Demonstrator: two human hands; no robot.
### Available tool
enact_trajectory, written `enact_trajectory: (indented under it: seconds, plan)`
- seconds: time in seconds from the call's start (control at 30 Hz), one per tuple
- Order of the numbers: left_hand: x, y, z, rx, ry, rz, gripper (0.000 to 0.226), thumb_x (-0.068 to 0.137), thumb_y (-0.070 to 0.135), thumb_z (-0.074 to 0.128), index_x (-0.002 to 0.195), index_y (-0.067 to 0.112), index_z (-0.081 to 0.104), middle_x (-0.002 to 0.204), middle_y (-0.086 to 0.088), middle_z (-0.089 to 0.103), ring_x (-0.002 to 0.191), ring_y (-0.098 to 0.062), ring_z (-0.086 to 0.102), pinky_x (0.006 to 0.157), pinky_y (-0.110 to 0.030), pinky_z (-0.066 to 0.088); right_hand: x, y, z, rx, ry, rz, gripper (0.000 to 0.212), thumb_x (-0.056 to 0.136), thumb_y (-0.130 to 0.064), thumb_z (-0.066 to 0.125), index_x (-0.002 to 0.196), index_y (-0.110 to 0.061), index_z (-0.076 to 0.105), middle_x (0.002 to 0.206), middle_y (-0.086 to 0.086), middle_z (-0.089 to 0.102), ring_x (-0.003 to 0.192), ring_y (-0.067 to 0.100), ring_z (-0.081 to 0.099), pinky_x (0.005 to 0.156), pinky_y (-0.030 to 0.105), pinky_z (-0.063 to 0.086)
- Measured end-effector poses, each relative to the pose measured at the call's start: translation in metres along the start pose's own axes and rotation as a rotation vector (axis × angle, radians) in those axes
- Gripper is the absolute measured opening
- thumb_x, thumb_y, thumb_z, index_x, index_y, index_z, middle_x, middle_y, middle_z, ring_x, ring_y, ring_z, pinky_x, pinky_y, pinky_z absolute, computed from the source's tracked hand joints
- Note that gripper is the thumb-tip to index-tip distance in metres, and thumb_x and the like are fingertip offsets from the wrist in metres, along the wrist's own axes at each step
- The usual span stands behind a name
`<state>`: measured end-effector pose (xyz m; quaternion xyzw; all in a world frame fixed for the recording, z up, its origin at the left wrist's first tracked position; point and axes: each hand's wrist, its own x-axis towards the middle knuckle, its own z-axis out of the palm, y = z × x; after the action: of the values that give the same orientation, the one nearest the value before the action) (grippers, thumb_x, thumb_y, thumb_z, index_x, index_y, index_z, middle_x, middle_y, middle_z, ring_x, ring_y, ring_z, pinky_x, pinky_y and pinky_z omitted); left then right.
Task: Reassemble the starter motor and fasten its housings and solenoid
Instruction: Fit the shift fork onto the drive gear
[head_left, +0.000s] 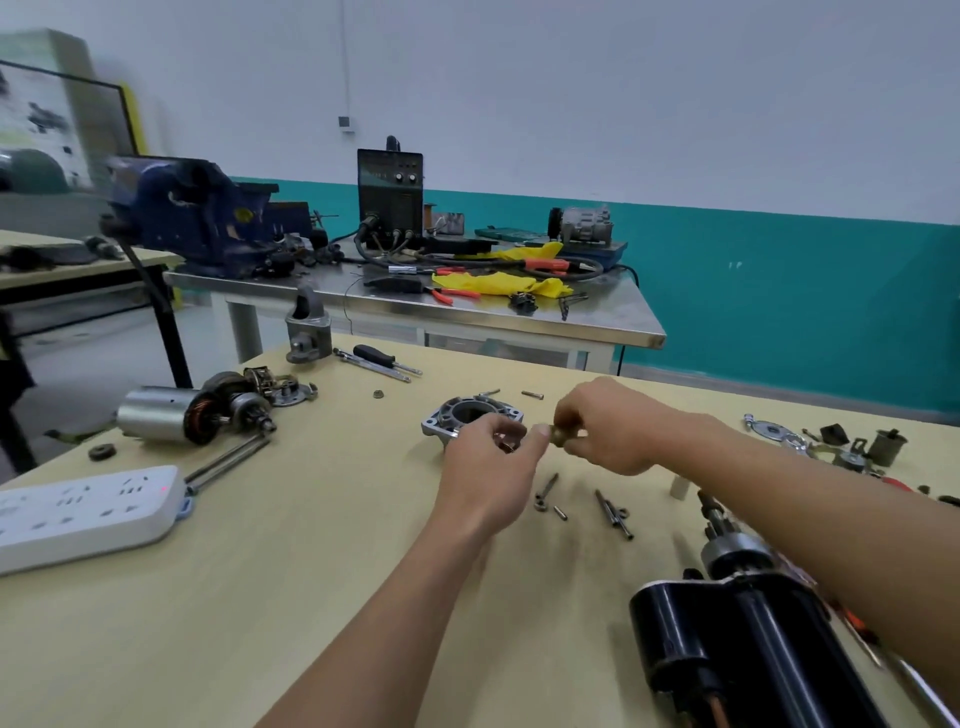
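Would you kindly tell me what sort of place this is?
Probably an auto-electrical repair or training workshop: a blue bench vise, a black welder-like unit, and a dismantled starter motor.

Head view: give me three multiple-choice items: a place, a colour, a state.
1. Where lies the white plastic power strip? A on the steel bench; B at the beige wooden table's left edge; C under the vise.
2. The large cylindrical metal motor body at lower right is: A silver; B blue; C black.
3. The right hand: A pinches a small brass-coloured part; B lies flat; C grips a screwdriver.
Key: B, it lies left on the table; C, its casing is black; A, the part sits in its pinch.
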<state>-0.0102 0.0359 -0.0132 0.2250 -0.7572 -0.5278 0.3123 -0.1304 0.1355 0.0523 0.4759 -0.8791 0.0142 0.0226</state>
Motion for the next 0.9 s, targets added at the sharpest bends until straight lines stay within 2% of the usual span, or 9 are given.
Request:
enact_trajectory:
  seconds: [0.07, 0.13, 0.2, 0.27, 0.33, 0.43, 0.67, 0.8, 0.9]
  plan:
    - [0.000, 0.003, -0.005, 0.062, 0.031, -0.004, 0.031, 0.091, 0.052, 0.059, 0.091, 0.023, 0.069, 0.082, 0.011, 0.068, 0.078, -0.007, 0.063, 0.065, -0.026, 0.045, -0.013, -0.005, -0.006, 0.019, 0.016, -0.078, 0.016, 0.093, -0.025, 0.066, 0.108, -0.024, 0.070, 0.098, -0.004, 0.067, 0.090, 0.017, 0.060, 0.083, 0.036, 0.055]
    - [0.000, 0.005, -0.009, 0.085, 0.024, -0.017, 0.035, 0.095, 0.046, 0.052, 0.074, 0.021, 0.065, 0.070, 0.009, 0.065, 0.071, -0.013, 0.061, 0.062, -0.030, 0.043, -0.027, -0.011, -0.010, 0.030, 0.044, -0.151, 0.015, 0.092, -0.026, 0.066, 0.107, -0.027, 0.069, 0.098, -0.009, 0.065, 0.091, 0.014, 0.057, 0.084, 0.034, 0.052]
    - [-0.001, 0.007, -0.012, 0.119, -0.018, -0.019, 0.038, 0.094, 0.035, 0.050, 0.065, 0.015, 0.063, 0.063, 0.000, 0.065, 0.065, -0.019, 0.061, 0.059, -0.033, 0.044, -0.039, -0.018, -0.012, 0.062, 0.072, -0.216, 0.014, 0.092, -0.027, 0.065, 0.106, -0.030, 0.069, 0.096, -0.012, 0.065, 0.091, 0.013, 0.055, 0.083, 0.032, 0.049]
    - [-0.003, 0.008, -0.014, 0.119, -0.098, -0.011, 0.034, 0.092, 0.027, 0.052, 0.069, 0.007, 0.069, 0.068, -0.009, 0.070, 0.060, -0.015, 0.060, 0.059, -0.033, 0.045, -0.048, -0.023, -0.013, 0.055, 0.079, -0.234, 0.016, 0.093, -0.028, 0.063, 0.108, -0.032, 0.068, 0.096, -0.012, 0.065, 0.094, 0.012, 0.051, 0.084, 0.033, 0.048]
    - [-0.006, 0.009, -0.015, 0.048, -0.178, -0.009, 0.034, 0.094, 0.026, 0.056, 0.070, 0.009, 0.072, 0.064, -0.004, 0.069, 0.048, -0.004, 0.052, 0.053, -0.026, 0.040, -0.054, -0.023, -0.013, 0.024, 0.072, -0.206, 0.016, 0.094, -0.031, 0.060, 0.109, -0.033, 0.066, 0.098, -0.011, 0.064, 0.097, 0.011, 0.049, 0.085, 0.036, 0.049]
    - [-0.008, 0.011, -0.017, -0.067, -0.251, 0.006, 0.034, 0.097, 0.030, 0.060, 0.068, 0.020, 0.073, 0.064, 0.005, 0.071, 0.044, 0.003, 0.050, 0.057, -0.024, 0.039, -0.064, -0.020, -0.015, -0.009, 0.074, -0.163, 0.017, 0.095, -0.036, 0.057, 0.110, -0.035, 0.064, 0.098, -0.010, 0.062, 0.098, 0.009, 0.047, 0.085, 0.037, 0.049]
    - [-0.013, 0.012, -0.016, -0.100, -0.400, 0.086, 0.025, 0.099, 0.026, 0.058, 0.084, 0.022, 0.078, 0.067, 0.006, 0.072, 0.052, 0.003, 0.054, 0.062, -0.027, 0.039, -0.081, -0.023, -0.021, -0.129, 0.034, -0.142, 0.020, 0.097, -0.036, 0.051, 0.113, -0.035, 0.063, 0.098, -0.013, 0.064, 0.098, 0.011, 0.042, 0.084, 0.038, 0.048]
    - [-0.014, 0.013, -0.016, -0.143, -0.473, 0.078, 0.024, 0.099, 0.024, 0.056, 0.104, 0.013, 0.077, 0.070, -0.001, 0.074, 0.052, 0.000, 0.053, 0.050, -0.015, 0.038, -0.085, -0.029, -0.027, -0.216, 0.009, -0.106, 0.020, 0.099, -0.035, 0.048, 0.112, -0.032, 0.064, 0.098, -0.007, 0.063, 0.098, 0.017, 0.045, 0.083, 0.039, 0.048]
    - [-0.016, 0.013, -0.015, -0.168, -0.527, 0.035, 0.025, 0.100, 0.023, 0.052, 0.104, 0.014, 0.075, 0.070, -0.007, 0.074, 0.049, -0.003, 0.050, 0.046, -0.016, 0.036, -0.090, -0.032, -0.026, -0.223, 0.008, -0.126, 0.018, 0.098, -0.033, 0.049, 0.109, -0.032, 0.064, 0.098, -0.008, 0.062, 0.097, 0.017, 0.044, 0.082, 0.037, 0.046]
